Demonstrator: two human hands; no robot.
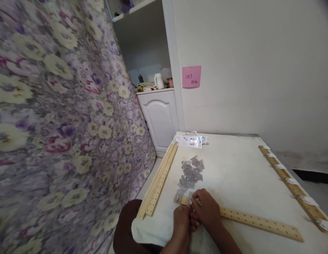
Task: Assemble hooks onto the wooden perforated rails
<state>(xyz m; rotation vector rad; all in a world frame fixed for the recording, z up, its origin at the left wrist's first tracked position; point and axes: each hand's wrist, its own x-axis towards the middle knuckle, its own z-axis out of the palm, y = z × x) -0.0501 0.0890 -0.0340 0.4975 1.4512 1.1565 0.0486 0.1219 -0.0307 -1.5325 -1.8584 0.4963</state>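
A pale perforated wooden strip (259, 220) lies across the table's near side, its left end running under my hands. My left hand (182, 219) is closed at the strip's near edge, fingertips pinched at a small clear plastic hook (190, 195) with a metal part. From the other side my right hand (207, 207) is also closed, its thumb and fingers meeting the left at the same hook. Much of the grip is hidden by the fingers. Another clear hook (177, 198) sits at the strip's left end. Beyond the hands lies a loose pile of clear hooks (189, 172).
Two perforated strips (160, 181) lie along the table's left edge. On the right, another strip (283, 173) carries several white round pieces. Clear packaging (189, 140) rests at the far left corner. A floral curtain (74, 123) hangs at left; a wall stands behind the table.
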